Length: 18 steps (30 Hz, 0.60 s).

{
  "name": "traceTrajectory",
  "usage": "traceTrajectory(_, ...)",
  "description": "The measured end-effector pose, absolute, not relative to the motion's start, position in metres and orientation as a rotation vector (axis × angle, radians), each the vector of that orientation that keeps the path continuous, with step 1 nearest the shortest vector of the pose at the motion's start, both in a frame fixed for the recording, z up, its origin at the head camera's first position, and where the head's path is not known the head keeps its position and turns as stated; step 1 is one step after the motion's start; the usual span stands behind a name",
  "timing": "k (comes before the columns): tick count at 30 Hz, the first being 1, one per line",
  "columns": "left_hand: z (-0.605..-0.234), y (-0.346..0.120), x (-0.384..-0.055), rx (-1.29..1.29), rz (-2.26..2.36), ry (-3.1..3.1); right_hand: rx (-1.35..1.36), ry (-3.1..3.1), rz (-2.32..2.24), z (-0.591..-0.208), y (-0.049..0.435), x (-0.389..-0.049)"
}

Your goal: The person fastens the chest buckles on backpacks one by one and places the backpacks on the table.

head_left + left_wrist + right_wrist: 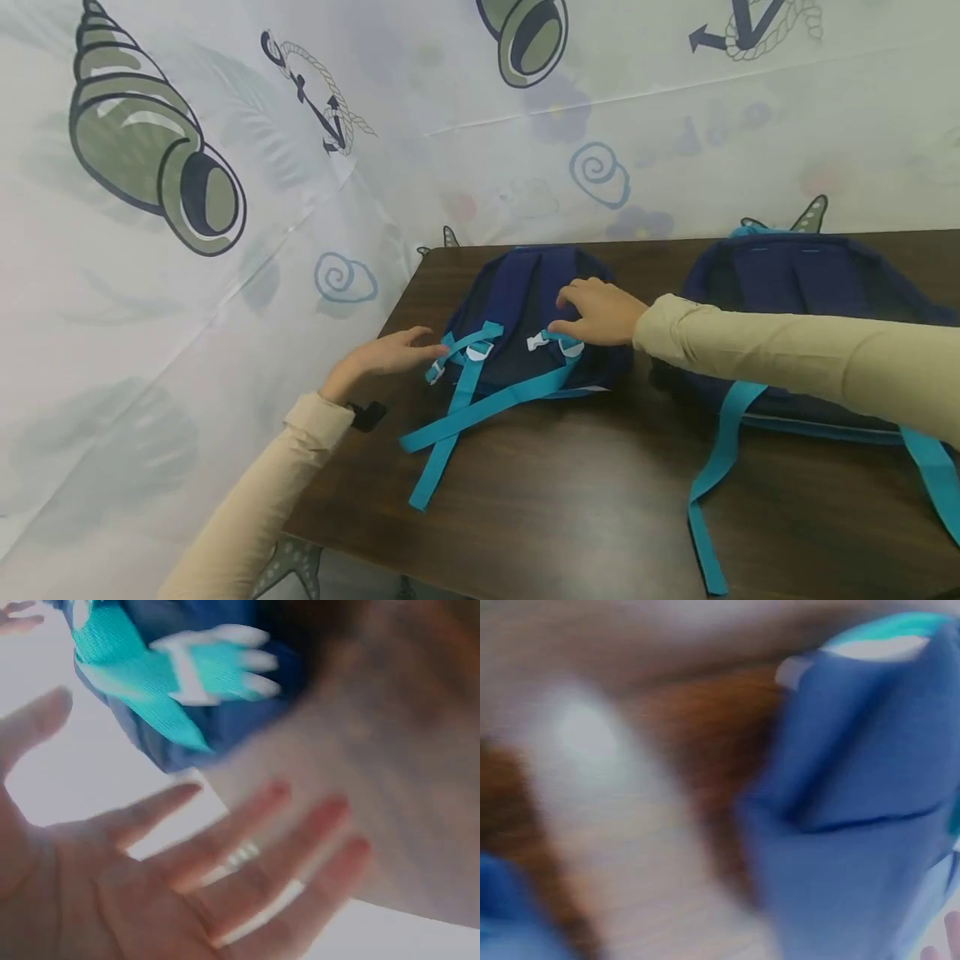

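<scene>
A small navy backpack (498,292) lies on the table with its shoulder straps facing up. Its turquoise straps (480,414) cross in front of it. My left hand (382,357) reaches in beside its left edge, fingers extended, near a white buckle (437,372). In the left wrist view that palm is spread, with nothing in it, below the turquoise webbing (112,641) and a white clip. Over the backpack's right side is my right hand (600,312), fingers loosely bent, close to another white buckle (537,341). The right wrist view is blurred; blue fabric (855,877) fills its right side.
A larger navy backpack (765,271) lies to the right, partly behind my right sleeve (787,346). Its turquoise straps (723,467) trail toward the table's front edge. The dark wooden table (585,492) meets a patterned white cloth (480,167) behind and at left.
</scene>
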<state>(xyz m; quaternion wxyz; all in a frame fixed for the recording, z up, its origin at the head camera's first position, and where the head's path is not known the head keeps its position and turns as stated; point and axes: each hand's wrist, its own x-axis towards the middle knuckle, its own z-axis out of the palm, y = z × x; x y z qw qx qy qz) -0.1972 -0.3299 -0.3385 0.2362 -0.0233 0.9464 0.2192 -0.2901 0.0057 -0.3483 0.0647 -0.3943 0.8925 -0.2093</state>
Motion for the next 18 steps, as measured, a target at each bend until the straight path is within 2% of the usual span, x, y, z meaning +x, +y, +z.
traceTrajectory(6, -0.362, -0.349, -0.163, -0.003, 0.566, 2.674, -1.355, 2.584, -0.391, -0.355, -0.035, -0.299)
traceTrajectory(11, -0.383, -0.339, -0.162, -0.015, 0.573, 2.892, -1.390, 2.582, -0.290, -0.370, -0.044, -0.301)
traceTrajectory(18, -0.380, -0.352, -0.165, 0.088, 0.885, 3.034, -1.409, 2.599, -0.279, -0.363, -0.043, -0.303)
